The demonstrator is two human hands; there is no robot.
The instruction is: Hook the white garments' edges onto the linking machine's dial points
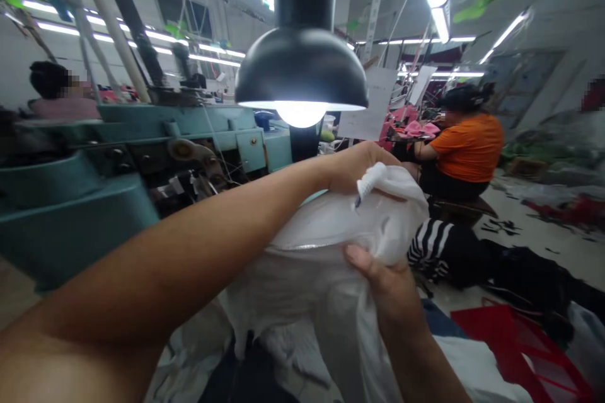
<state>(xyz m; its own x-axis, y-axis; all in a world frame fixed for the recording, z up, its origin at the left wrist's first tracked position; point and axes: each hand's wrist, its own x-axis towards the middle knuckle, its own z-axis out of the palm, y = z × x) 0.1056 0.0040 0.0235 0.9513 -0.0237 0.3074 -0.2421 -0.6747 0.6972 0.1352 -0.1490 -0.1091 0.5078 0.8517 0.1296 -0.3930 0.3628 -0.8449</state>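
In the head view, my left arm crosses from the lower left of the picture, and my left hand (352, 170) is high on the right side, closed around a fold of a white garment (302, 283). My right hand (382, 286) is just below it and pinches the same cloth, with the thumb on top and the fingers behind the cloth. Neither hand is open wide.

The garment lies in front of me and hangs down to the bottom of the picture. A metal zipper (307, 245) runs across it almost level, and its right end comes between my two hands, nearer to my right thumb. Near my left hand, a small white tab (371, 179) with a dark tip sticks out; perhaps it is the zipper end, but the view is not sharp enough to be sure.

Above my hands hangs a black dome lamp (301, 69). A teal machine (61, 220) stands on the left, a person in an orange shirt (467, 148) sits on the right, and a red plastic crate (515, 346) lies low on the right.
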